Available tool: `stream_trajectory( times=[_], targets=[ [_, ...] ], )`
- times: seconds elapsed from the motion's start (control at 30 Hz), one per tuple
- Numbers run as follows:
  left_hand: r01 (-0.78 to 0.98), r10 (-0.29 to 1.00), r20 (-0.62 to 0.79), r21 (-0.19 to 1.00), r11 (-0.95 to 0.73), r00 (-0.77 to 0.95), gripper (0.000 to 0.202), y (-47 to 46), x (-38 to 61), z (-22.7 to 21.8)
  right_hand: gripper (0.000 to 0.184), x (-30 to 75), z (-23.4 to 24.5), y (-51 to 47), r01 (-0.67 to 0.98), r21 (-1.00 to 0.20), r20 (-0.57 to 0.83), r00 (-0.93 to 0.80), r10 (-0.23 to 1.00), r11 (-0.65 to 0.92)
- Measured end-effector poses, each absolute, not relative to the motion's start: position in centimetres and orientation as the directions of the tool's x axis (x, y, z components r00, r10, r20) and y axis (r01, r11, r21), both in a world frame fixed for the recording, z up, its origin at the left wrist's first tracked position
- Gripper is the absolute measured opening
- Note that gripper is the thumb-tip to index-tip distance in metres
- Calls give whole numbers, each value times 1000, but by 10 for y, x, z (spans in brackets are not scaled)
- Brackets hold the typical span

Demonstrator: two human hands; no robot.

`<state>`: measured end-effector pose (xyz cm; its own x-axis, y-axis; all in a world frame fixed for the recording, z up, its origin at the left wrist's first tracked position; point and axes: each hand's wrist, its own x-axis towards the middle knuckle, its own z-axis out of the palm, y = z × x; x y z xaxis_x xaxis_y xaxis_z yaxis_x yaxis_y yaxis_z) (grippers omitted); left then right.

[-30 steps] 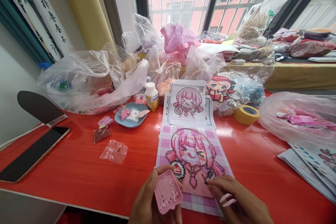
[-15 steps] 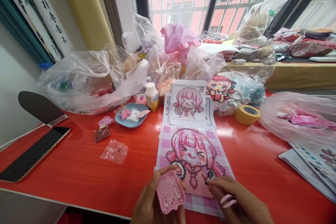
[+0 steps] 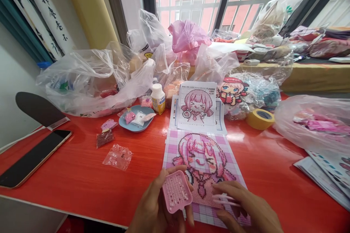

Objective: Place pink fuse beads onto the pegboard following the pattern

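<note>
In my left hand (image 3: 157,202) sits a small pink bead tray (image 3: 177,191), tilted toward me, with rows of tiny pale beads in it. My right hand (image 3: 246,204) holds pale pink tweezers (image 3: 225,200), their tips pointing left toward the tray. Beneath both hands lies a pegboard with a bead picture (image 3: 202,153), a pink-haired cartoon figure on a pink-and-white checked grid. Its lower part is partly covered by my hands and the tray. Just behind it, a printed pattern sheet (image 3: 197,105) of the same figure leans up.
A blue plate (image 3: 136,128) holds several bead packets. Near it are a white-and-yellow bottle (image 3: 158,98), small bead bags (image 3: 105,139) and a clear bag (image 3: 118,157). A phone (image 3: 35,158) lies left; yellow tape (image 3: 260,119) and papers (image 3: 322,178) lie right. Plastic bags (image 3: 95,83) line the back.
My right hand has turned, and the tweezers have swung from pointing down by the board to pointing left toward the tray. The tray has risen slightly in my left hand.
</note>
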<state>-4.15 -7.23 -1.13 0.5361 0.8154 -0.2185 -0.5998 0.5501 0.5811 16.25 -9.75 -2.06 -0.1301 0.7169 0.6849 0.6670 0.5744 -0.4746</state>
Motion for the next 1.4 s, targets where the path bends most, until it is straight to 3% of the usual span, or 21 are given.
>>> stream_trajectory(
  times=[0.13,0.43,0.9,1.17,1.4],
  targets=[
    [-471,799,-335,669,575,500,45,-51,-36,13,25,176,-3,-82,746,-359,674,-208,709,561],
    [-352,725,-329,706,615,606,40,-17,-25,23,16,183,20,-35,701,-185,662,-429,615,689],
    [-347,725,-359,698,627,588,51,-2,-26,-12,14,178,1,-14,702,-203,670,-409,620,683],
    [-323,720,-330,726,607,611,54,1,-29,-13,14,181,-1,-12,676,-220,618,-460,637,703],
    [-261,676,-424,696,669,603,51,0,-33,3,18,172,1,-5,677,-247,657,-409,634,693]
  ],
)
